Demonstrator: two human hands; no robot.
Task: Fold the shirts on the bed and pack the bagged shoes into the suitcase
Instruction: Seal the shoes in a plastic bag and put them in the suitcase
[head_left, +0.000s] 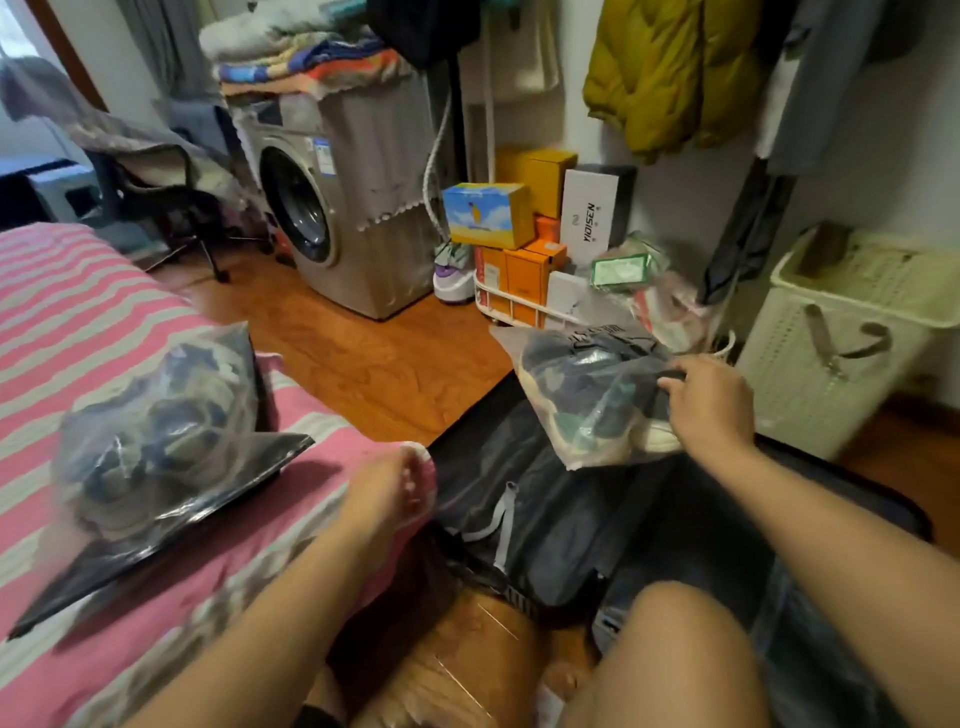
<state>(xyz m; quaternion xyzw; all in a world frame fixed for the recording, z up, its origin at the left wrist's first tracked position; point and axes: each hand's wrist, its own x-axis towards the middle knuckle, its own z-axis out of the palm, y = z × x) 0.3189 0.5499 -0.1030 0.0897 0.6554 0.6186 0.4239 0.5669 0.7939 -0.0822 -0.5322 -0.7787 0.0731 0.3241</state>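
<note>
At far left, the bed (78, 312), under a pink and grey striped cover, carries one bagged pair of shoes (156, 431) in a clear plastic bag lying partly on a flat black sheet (171, 535); this bag is not yet packed. No shirts, folded or unfolded, can be made out on the visible part of the bed, so the state of the folding cannot be judged here. The left hand (395, 493) rests at the bed's edge, blurred; whether its grip is apart or together on the cover cannot be told. To its right, on the wooden floor, the suitcase (561, 519) lies open, its dark lining and a grey strap exposed. Over its far side the right hand (711, 400) has its grip clamped on the second bag of shoes (592, 395), fingers curled round the bag's near edge; the bag sits at or just above the lining, contact not certain. Judgement: packing is roughly midway, with one bag going in and one left on the bed. Legible writing: a white box (589, 218) by the wall reads "YIOISEN" with a numeral "2". The label on the washing machine (332, 208) and the print on the blue and yellow carton (488, 213) are too small to read.
</note>
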